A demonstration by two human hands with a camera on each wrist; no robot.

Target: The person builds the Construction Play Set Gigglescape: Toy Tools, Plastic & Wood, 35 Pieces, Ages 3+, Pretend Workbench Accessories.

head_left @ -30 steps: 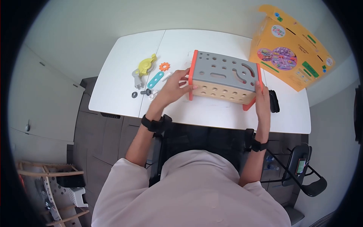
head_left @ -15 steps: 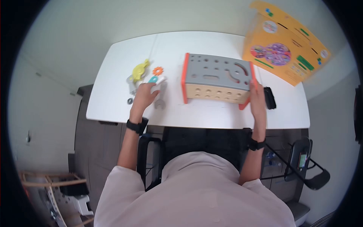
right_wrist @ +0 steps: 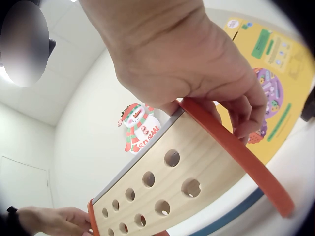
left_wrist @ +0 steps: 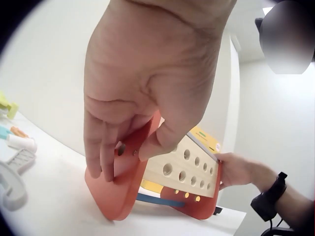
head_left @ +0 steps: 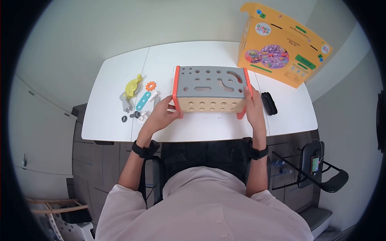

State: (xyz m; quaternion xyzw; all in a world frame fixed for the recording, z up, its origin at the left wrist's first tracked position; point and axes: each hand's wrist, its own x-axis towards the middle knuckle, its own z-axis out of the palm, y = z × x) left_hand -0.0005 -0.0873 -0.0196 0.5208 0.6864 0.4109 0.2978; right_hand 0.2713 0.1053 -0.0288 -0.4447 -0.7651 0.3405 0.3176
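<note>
1. Tabletop (head_left: 201, 130): white, carrying everything below.
2. Carton (head_left: 281, 48): yellow, standing at the far right corner.
3. Bench (head_left: 213, 93): upright around the middle of the tabletop, its holed wooden side facing the near edge.
4. Left hand (head_left: 160, 116): grasping the bench's red left end panel, thumb on the inner side, fingers on the outer face.
5. Right hand (head_left: 255, 108): grasping the red right end panel near its top, fingers curled over the outside.
6. Case (head_left: 269, 103): black, lying between bench and right edge.
7. Yellow piece (head_left: 132, 88): toward the left edge, touching a grey piece (head_left: 126, 103).
8. Teal strip (head_left: 143, 101): between yellow piece and left hand.
9. Gear (head_left: 148, 86): orange, just beyond the strip, toward the far edge.
10. Bolt (head_left: 135, 115): dark, nearer the near edge.
</note>
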